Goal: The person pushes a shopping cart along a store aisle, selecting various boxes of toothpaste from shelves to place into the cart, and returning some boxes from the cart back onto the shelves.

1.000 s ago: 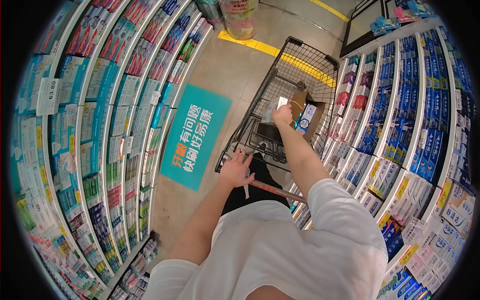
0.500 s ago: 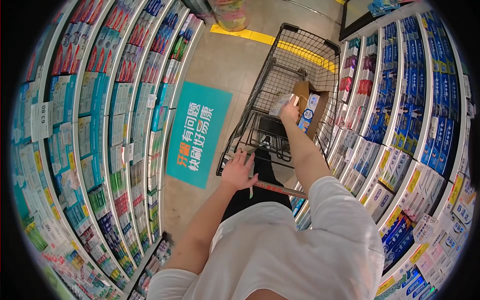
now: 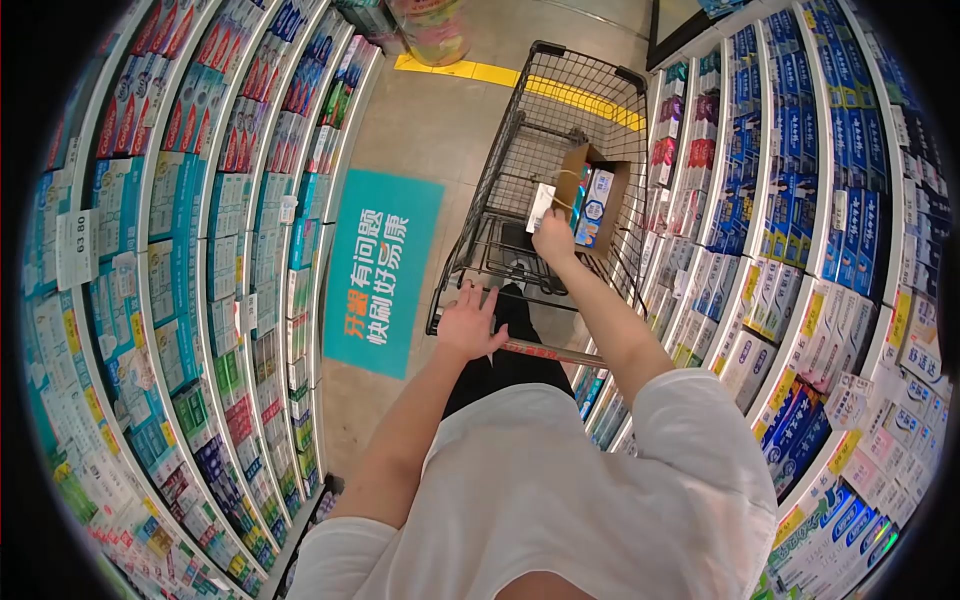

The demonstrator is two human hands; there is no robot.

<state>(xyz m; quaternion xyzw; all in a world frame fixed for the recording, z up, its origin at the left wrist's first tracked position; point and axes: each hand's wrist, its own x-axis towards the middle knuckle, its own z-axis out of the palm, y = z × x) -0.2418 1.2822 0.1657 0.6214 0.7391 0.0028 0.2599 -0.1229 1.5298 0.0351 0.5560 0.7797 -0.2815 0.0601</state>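
My left hand (image 3: 472, 320) lies at the left end of the cart's red-lettered handle (image 3: 535, 348), fingers spread and stretched forward. Over the black wire shopping cart (image 3: 497, 160), my right hand (image 3: 553, 238) is closed on a flat white item (image 3: 540, 208) with small dark marks; its exact kind is unclear. Just right of that hand, an open cardboard box (image 3: 622, 185) sits in the cart. Inside it are blue-and-white cartons (image 3: 598, 195), partly hidden by the box wall.
Shelves of toothbrushes and boxed dental goods (image 3: 175, 200) line the left side. More toothpaste cartons (image 3: 795, 150) fill the right shelves, close beside the cart. A teal floor sign (image 3: 385, 270) lies left of the cart, and yellow tape (image 3: 435, 66) crosses the floor ahead.
The cart has shifted left in view. My right hand has moved left and slightly down with the white item, which now stands clearer beside the cardboard box. My left hand stays at the handle.
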